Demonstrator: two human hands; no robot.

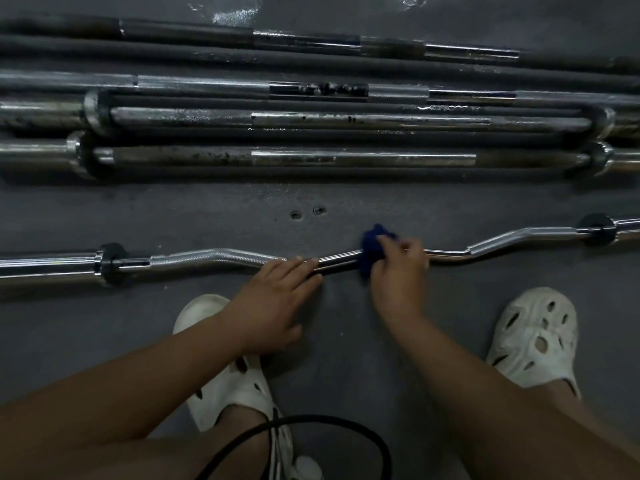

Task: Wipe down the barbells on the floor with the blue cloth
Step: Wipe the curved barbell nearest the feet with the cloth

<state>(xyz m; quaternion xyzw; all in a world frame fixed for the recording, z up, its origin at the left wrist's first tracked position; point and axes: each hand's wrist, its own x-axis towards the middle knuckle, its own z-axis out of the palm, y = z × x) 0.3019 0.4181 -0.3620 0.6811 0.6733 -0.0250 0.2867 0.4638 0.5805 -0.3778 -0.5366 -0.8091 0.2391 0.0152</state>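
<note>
Curved bar (221,259): we find it lying on the dark floor (104,327), running left to right across the middle of our view, with a black collar (112,259) near each end.
Blue cloth (372,249): bunched over the middle stretch of the curved bar and touching it; a tuft sticks up on the bar's far side.
Right hand (401,271): fingers curled round the blue cloth, gripping it down onto the curved bar.
Left hand (277,299): fingers straight and together, palm down, fingertips resting on the curved bar just left of the cloth; it holds nothing.
Straight bars (346,157): several side by side beyond the curved bar, apart from it; we note dark specks on some shafts.
Holes (306,212): two small ones in the floor, just beyond the curved bar.
White shoes (535,341): two, on the near side of the curved bar.
Black cable (346,424): a loop nearest us, well short of the curved bar, crossing the left shoe.
</note>
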